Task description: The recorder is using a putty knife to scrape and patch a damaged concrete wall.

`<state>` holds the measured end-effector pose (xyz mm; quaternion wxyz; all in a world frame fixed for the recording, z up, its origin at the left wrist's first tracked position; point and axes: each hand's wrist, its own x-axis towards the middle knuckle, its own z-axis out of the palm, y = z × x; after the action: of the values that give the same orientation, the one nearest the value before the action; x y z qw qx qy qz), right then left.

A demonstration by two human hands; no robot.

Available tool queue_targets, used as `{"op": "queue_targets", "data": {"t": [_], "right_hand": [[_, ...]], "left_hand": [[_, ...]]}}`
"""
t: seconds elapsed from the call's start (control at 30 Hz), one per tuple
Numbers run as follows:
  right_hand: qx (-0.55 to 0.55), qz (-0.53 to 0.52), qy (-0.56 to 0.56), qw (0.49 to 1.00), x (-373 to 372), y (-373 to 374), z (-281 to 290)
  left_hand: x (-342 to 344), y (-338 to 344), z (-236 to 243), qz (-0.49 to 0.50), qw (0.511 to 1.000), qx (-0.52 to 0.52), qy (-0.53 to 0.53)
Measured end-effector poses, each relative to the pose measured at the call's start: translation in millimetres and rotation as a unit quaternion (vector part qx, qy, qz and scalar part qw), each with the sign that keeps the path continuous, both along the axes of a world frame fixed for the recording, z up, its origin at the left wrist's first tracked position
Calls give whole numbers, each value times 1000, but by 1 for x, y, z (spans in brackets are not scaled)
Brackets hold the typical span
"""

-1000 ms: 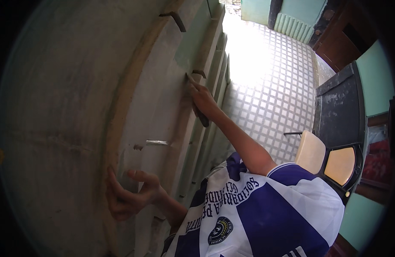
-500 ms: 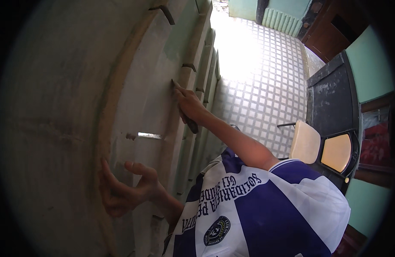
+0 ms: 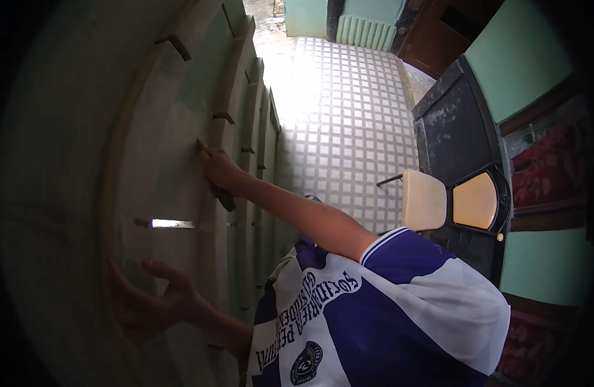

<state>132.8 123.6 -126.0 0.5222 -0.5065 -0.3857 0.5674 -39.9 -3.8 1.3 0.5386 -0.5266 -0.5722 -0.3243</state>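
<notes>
My right hand [image 3: 221, 171] is closed round a knife-like hand tool. The dark handle of the tool [image 3: 224, 200] sticks out below the fist, and its thin dark tip rests at or close to a pale, worn board [image 3: 158, 155]. I cannot make out the blade's full shape. Lower down, my left hand [image 3: 161, 303] lies in shadow with thumb and fingers spread, against the board's long left edge. Nothing shows in it. Between the hands, a narrow slot [image 3: 172, 224] in the board lets bright light through.
Stepped green-grey ledges [image 3: 248, 122] run along the board's right side. Beyond is a tiled floor [image 3: 355, 109], bright with glare. A chair with a cream seat [image 3: 424, 200] stands at right, by a dark panel [image 3: 455, 135] against the green wall [image 3: 535, 58].
The view has swung, so the board, both hands and the chair sit further left and slightly lower. Against the board, both hands have hardly moved.
</notes>
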Motion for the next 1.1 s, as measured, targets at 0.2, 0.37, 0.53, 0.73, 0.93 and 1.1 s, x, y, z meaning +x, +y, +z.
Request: {"op": "queue_targets", "data": {"t": [0.2,0.37,0.53,0.73,0.93,1.1], "right_hand": [[-60,48,31,997,14,-16,5],[-74,34,38,996,8,-9,2],[-90,44,52,994,13,-9,-3],[-90,23,79,993,14,-11,-3],[-213,13,343,915,52,-19,-16],[-171,77,447,875,72,-51,4]], "left_hand": [[-3,-4,2,-16,1000,-15,-8],[0,-5,2,-40,999,-25,-26],[-1,-8,3,-58,997,-32,-33],[3,-10,6,-55,996,-49,-41],[0,-11,4,-66,996,-52,-42],[-1,-17,5,-58,995,-61,-45]]}}
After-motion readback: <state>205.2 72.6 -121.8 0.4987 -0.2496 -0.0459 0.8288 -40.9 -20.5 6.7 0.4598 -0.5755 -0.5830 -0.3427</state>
